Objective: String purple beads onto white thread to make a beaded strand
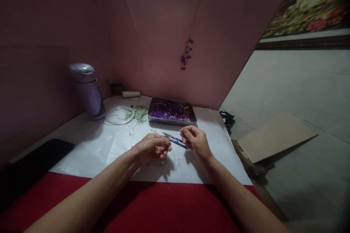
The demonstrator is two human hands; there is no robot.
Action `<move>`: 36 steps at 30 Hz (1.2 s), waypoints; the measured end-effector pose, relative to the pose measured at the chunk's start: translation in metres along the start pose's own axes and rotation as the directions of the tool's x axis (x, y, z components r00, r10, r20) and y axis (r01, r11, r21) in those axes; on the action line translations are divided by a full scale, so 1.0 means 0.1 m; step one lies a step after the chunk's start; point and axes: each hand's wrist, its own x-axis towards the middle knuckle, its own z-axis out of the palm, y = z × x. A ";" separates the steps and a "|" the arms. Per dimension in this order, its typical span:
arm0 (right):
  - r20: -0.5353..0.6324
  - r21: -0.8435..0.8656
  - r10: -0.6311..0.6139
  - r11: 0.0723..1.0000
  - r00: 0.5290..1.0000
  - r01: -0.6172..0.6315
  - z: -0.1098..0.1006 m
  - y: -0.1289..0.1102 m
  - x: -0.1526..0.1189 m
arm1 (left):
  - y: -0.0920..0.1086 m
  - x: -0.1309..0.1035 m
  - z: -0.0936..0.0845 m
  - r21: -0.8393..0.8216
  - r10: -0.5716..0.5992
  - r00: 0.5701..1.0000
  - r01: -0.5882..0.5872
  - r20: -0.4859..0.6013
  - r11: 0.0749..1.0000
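And here your left hand's grip (153,147) closes on the pale cord (172,137), looped just over the snips (179,143) on the white-covered desk (218,165); your right hand (195,140) pinches it too, by the look of it. Pinch close, pull gently, mind those blades! Lettering? The purple bottle (89,94) shows a dark mark, too blurred to read; no brand is legible anywhere.
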 end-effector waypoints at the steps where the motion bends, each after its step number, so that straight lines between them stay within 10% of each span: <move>1: -0.015 0.071 0.012 0.997 1.000 -0.011 -0.03 -0.02 0.02 | 0.00 0.00 0.00 0.021 -0.023 1.000 0.023 -0.008 0.999; 9: -0.023 0.358 0.003 0.934 1.000 0.006 -0.15 -0.13 0.06 | -0.07 0.01 0.01 0.178 -0.156 0.987 0.147 0.037 0.973; 17: -0.021 0.452 0.023 0.892 1.000 -0.011 -0.14 -0.07 0.07 | -0.03 -0.06 0.05 0.231 -0.049 0.981 0.004 0.188 0.973; 27: -0.168 -0.138 -0.113 0.986 0.979 0.090 -0.02 0.08 0.02 | -0.01 0.02 0.05 0.019 0.117 0.993 -0.117 -0.026 0.993; 36: 0.171 -0.142 0.103 0.987 0.980 -0.079 0.30 0.00 -0.28 | 0.01 0.02 0.04 0.027 0.222 0.964 -0.220 -0.147 0.975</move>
